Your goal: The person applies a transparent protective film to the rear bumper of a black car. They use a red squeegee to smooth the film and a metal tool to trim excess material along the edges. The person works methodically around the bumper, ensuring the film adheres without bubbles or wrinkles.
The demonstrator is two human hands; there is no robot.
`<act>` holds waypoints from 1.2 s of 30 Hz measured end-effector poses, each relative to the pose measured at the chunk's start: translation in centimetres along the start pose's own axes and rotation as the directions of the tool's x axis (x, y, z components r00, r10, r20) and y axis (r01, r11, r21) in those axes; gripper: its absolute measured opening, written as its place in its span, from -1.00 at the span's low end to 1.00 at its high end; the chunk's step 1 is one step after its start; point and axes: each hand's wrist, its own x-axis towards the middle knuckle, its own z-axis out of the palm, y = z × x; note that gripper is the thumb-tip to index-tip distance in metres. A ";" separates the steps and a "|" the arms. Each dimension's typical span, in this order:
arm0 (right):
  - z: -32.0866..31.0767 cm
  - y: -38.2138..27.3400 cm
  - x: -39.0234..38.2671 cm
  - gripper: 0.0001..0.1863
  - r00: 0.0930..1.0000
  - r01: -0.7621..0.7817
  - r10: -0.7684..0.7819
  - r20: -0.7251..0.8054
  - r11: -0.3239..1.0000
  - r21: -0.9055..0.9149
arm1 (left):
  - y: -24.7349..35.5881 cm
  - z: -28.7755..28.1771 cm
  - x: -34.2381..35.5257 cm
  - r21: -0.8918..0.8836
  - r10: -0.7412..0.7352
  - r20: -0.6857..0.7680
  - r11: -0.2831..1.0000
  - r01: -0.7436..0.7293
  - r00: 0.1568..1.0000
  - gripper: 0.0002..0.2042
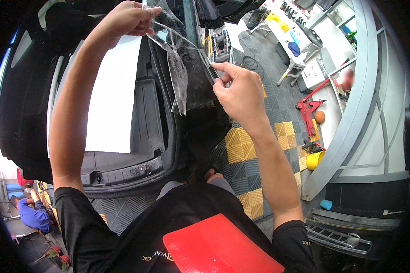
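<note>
Up at the top, my left hand (pixel 131 20) is closed, pinching the edge of a clear plastic film (pixel 177 59). The film hangs wrinkled over the black car's rear body panel (pixel 200 93), with a loose flap dangling down. My right hand (pixel 241 91), to the right and lower, has thumb and forefinger pressed together at the film's right edge. Close in front of my chest is a flat red card (pixel 221 248) with a smooth, shiny face; neither hand touches it.
The open cargo area (pixel 143 123) lies at left, with a white sheet (pixel 112 98) in it. A red floor jack (pixel 308 111), yellow bucket (pixel 315 160) and work table (pixel 289 45) stand at right. Another person (pixel 33 216) crouches at lower left.
</note>
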 end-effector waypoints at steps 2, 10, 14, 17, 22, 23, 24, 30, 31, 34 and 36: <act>-0.2 0.2 -0.5 -0.64 1.000 0.001 -0.001 0.002 1.000 -0.015 | -0.1 -0.3 -0.2 -0.019 -0.004 0.000 1.000 0.004 1.000 -0.57; -0.8 1.0 -2.0 -0.63 0.999 -0.007 0.006 0.034 1.000 0.021 | -1.1 -0.9 -1.5 0.034 0.015 -0.041 0.999 -0.013 0.999 -0.57; -0.9 1.3 -2.9 -0.63 0.999 0.029 -0.028 0.035 0.999 -0.035 | -1.6 -1.1 -1.8 0.058 -0.008 -0.057 0.998 0.011 0.998 -0.58; -1.1 1.5 -3.4 -0.62 0.999 0.037 -0.036 0.036 0.998 -0.048 | -1.9 -1.6 -1.8 0.046 -0.040 -0.031 0.998 0.041 0.999 -0.58; -1.5 1.9 -4.3 -0.61 0.998 0.002 0.000 0.063 0.999 -0.040 | -1.9 -1.7 -2.5 -0.001 -0.047 -0.033 0.999 0.047 0.998 -0.57; -1.5 2.0 -4.5 -0.62 0.998 0.017 -0.014 0.053 0.999 -0.044 | -1.8 -1.7 -2.7 0.002 -0.068 -0.043 0.998 0.069 0.997 -0.57; -1.5 2.1 -4.7 -0.62 0.999 0.031 -0.029 0.043 0.998 -0.048 | -1.8 -1.6 -3.1 0.004 -0.055 -0.044 0.998 0.055 0.998 -0.57; -1.5 3.0 -5.3 -0.63 0.983 0.182 -0.183 0.004 0.974 -0.139 | -2.1 -1.7 -4.1 0.021 -0.043 -0.054 0.999 0.045 0.998 -0.57; -1.6 3.1 -5.3 -0.63 0.979 0.205 -0.206 0.009 0.966 -0.156 | -2.3 -1.8 -4.1 0.019 -0.052 -0.050 0.998 0.053 0.997 -0.58; -1.8 3.6 -5.4 -0.63 0.974 0.226 -0.222 0.040 0.958 -0.174 | -2.7 -2.5 -4.2 0.005 -0.064 -0.004 0.998 0.064 0.998 -0.55; -2.0 3.9 -5.5 -0.63 0.974 0.228 -0.222 0.053 0.957 -0.180 | -3.0 -2.9 -4.3 0.002 -0.076 0.013 0.997 0.076 0.997 -0.54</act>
